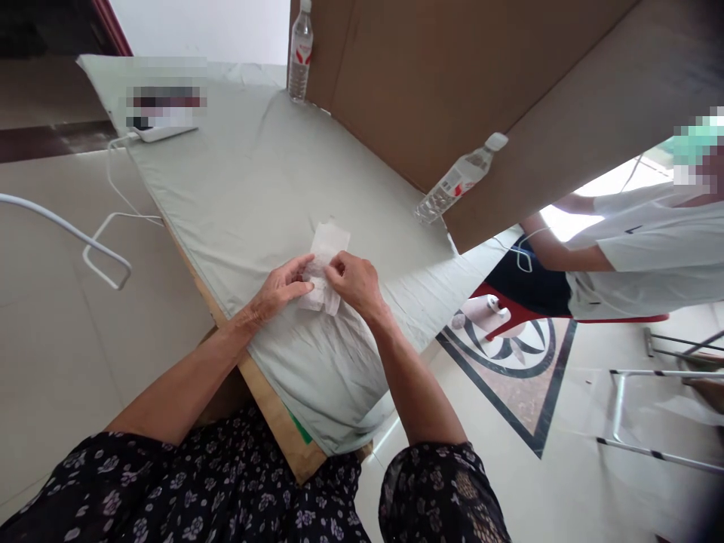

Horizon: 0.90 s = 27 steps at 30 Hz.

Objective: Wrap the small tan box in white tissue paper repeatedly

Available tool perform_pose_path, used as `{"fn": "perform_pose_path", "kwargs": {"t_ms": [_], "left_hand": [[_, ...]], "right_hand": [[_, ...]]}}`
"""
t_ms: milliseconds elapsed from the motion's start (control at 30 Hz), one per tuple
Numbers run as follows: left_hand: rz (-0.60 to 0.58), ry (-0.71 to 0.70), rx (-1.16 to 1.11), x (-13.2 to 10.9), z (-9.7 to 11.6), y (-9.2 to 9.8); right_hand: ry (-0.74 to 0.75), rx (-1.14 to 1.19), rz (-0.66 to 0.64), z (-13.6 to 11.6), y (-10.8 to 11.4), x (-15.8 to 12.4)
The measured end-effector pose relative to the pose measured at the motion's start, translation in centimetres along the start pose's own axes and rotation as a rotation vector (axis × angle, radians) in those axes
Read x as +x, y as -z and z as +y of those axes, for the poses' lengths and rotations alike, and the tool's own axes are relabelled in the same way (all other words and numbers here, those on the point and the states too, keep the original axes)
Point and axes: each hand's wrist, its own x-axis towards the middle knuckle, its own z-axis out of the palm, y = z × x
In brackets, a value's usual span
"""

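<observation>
Paper (331,238) on cloth (254,181) — right hand (356,280) pinching it, left hand (277,290) touching it, grip parted

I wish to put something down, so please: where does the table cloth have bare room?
The widest free patch of cloth lies between the white paper, the cardboard and the cabled white item. A smaller one lies between the paper and the nearer bottle. It is crowded at the paper, where left hand and right hand work.
</observation>
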Motion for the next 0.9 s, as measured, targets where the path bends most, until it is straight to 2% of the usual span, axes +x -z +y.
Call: {"fn": "perform_pose_path", "kwargs": {"t_ms": [100,233,367,533,600,733,900], "left_hand": [[0.006,-0.013,-0.014,0.0,0.0,-0.1],[0.059,-0.039,-0.006,0.2,-0.2,0.0],[0.133,-0.055,0.004,0.4,-0.6,0.2],[0.153,-0.059,0.080,0.5,-0.5,0.3],[0.182,-0.069,0.209,0.4,0.1,0.2],[0.284,-0.131,0.634,0.5,2.0,-0.4],[0.296,-0.121,0.981,3.1,3.5,-1.7]], "right_hand": [[-0.014,0.088,0.065,1.1,0.1,0.1],[-0.083,0.333,0.146,3.1,0.2,-0.5],[-0.181,0.555,0.148,5.1,-0.2,-1.2],[-0.241,0.639,0.156,6.2,-0.9,-1.7],[-0.217,0.656,0.167,6.1,-1.1,-1.8],[-0.162,0.681,0.199,5.7,-1.4,-2.0],[-0.133,0.741,0.236,5.7,-2.1,-2.3]]}}
